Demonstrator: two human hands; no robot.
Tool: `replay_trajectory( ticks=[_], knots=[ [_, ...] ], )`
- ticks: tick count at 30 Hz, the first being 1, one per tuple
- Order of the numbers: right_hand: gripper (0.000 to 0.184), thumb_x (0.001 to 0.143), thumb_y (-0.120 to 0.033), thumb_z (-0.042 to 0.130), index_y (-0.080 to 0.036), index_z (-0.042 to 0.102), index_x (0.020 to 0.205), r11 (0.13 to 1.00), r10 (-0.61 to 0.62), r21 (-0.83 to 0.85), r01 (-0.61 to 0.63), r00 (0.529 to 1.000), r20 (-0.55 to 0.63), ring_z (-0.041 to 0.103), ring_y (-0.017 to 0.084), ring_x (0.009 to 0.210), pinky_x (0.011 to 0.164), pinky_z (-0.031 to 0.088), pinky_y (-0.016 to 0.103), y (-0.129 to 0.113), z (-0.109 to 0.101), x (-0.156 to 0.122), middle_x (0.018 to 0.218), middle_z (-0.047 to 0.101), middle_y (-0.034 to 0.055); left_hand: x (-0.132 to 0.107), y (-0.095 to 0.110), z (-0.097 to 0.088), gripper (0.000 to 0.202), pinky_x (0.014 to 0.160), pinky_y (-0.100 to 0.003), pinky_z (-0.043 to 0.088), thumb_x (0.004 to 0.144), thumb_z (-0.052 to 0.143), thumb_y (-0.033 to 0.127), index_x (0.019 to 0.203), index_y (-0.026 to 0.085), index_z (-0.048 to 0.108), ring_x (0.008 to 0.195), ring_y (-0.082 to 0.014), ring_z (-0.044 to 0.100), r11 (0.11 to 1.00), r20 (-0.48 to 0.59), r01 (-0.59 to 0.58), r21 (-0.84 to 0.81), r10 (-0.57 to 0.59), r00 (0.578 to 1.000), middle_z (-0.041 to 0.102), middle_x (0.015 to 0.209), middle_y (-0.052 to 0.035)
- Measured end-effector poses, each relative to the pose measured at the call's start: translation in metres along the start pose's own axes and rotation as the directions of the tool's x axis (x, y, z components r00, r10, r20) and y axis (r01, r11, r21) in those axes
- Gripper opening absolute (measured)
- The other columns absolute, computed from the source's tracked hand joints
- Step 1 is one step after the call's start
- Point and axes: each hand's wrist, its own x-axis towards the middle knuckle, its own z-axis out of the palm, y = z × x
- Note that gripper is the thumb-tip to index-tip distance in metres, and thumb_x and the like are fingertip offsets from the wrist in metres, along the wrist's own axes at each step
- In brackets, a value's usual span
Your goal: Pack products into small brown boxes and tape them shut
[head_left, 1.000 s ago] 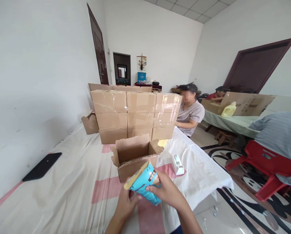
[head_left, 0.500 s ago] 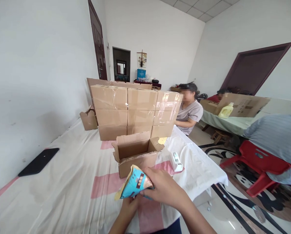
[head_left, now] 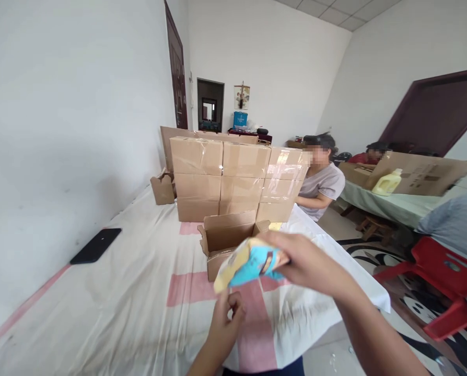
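My right hand (head_left: pixel 300 258) grips one end of a blue and yellow snack bag (head_left: pixel 253 266), which is blurred by motion. Its yellow edge points left, in front of an open cardboard box (head_left: pixel 213 263) that the bag partly covers. Below the bag's left end is my left hand (head_left: pixel 229 316), holding nothing, with the thumb bent and a gap between thumb and fingers. Its fingertips are close under the bag; whether they touch it I cannot tell. The box's flaps stand up, and its visible inside is bare brown cardboard.
Behind the open box rises a taped stack of closed cartons (head_left: pixel 239 180). A small cardboard piece (head_left: pixel 163 189) stands left of it. A black phone-like slab (head_left: pixel 96 245) lies by the wall. A person (head_left: pixel 322 180) sits beyond the stack; a red stool (head_left: pixel 448 271) is right.
The bag and my right hand have risen and moved right, while my left hand has come away from the bag. The view has swung left; the white device is now hidden.
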Motion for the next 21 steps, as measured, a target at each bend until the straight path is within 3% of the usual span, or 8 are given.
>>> replay_trajectory(
  ticks=[3, 5, 9, 13, 18, 21],
  knots=[
    [0.038, 0.093, -0.032, 0.054, -0.025, 0.059, 0.13, 0.983, -0.033, -0.181, -0.008, 0.975, -0.219, 0.068, 0.028, 0.096, 0.078, 0.049, 0.034, 0.019, -0.021, 0.027, 0.11, 0.071, 0.0077, 0.007, 0.011, 0.001, 0.06, 0.06, -0.025, 0.039, 0.093, 0.061, 0.052, 0.142, 0.021, 0.046, 0.058, -0.0115, 0.046, 1.0, -0.044, -0.015, 0.014, 0.016, 0.999, 0.047, 0.064, 0.0069],
    [0.041, 0.093, -0.031, 0.052, -0.023, 0.056, 0.134, 0.943, -0.093, -0.332, 0.004, 0.963, -0.253, 0.068, 0.029, 0.096, 0.074, 0.047, 0.033, 0.034, -0.024, 0.05, 0.112, 0.071, 0.0085, 0.011, 0.014, -0.002, 0.056, 0.061, -0.025, 0.038, 0.093, 0.059, 0.054, 0.136, 0.021, 0.048, 0.058, -0.0115, 0.044, 1.0, -0.106, -0.017, 0.017, 0.019, 0.994, 0.044, 0.063, 0.0076],
    [0.04, 0.092, -0.017, 0.05, -0.025, 0.057, 0.131, 0.848, -0.177, -0.506, 0.155, 0.984, 0.005, 0.067, 0.026, 0.093, 0.066, 0.039, 0.029, 0.059, -0.001, 0.097, 0.112, 0.07, 0.007, 0.017, 0.009, -0.009, 0.048, 0.061, -0.024, 0.036, 0.094, 0.058, 0.055, 0.127, 0.021, 0.05, 0.058, -0.0114, 0.042, 0.999, -0.194, -0.041, 0.016, 0.043, 0.98, 0.041, 0.063, 0.0084],
    [0.041, 0.087, -0.007, 0.051, -0.025, 0.062, 0.122, 0.844, -0.148, -0.473, 0.252, 0.958, 0.247, 0.067, 0.022, 0.087, 0.067, 0.038, 0.028, 0.077, 0.043, 0.131, 0.109, 0.071, 0.0067, 0.02, 0.003, -0.015, 0.044, 0.06, -0.024, 0.034, 0.095, 0.057, 0.054, 0.123, 0.022, 0.05, 0.058, -0.0118, 0.041, 0.997, -0.248, -0.067, 0.037, 0.074, 0.966, 0.038, 0.063, 0.0088],
    [0.026, 0.083, -0.017, 0.064, -0.02, 0.069, 0.109, 0.95, -0.09, -0.238, 0.201, 0.909, 0.408, 0.069, 0.021, 0.091, 0.076, 0.043, 0.027, 0.105, 0.107, 0.136, 0.101, 0.074, 0.0051, 0.024, -0.002, -0.022, 0.043, 0.062, -0.026, 0.037, 0.093, 0.06, 0.053, 0.121, 0.022, 0.05, 0.061, -0.0131, 0.046, 0.997, -0.297, -0.063, 0.052, 0.076, 0.952, 0.044, 0.065, 0.0068],
    [0.042, 0.074, -0.027, 0.078, -0.023, 0.07, 0.115, 0.968, -0.051, -0.191, 0.165, 0.868, 0.493, 0.071, 0.026, 0.089, 0.077, 0.049, 0.033, 0.119, 0.136, 0.127, 0.105, 0.075, 0.0081, 0.025, -0.004, -0.027, 0.039, 0.062, -0.026, 0.038, 0.091, 0.061, 0.051, 0.116, 0.022, 0.051, 0.063, -0.014, 0.049, 0.996, -0.329, -0.066, 0.065, 0.084, 0.941, 0.049, 0.068, 0.0049]
  ],
)
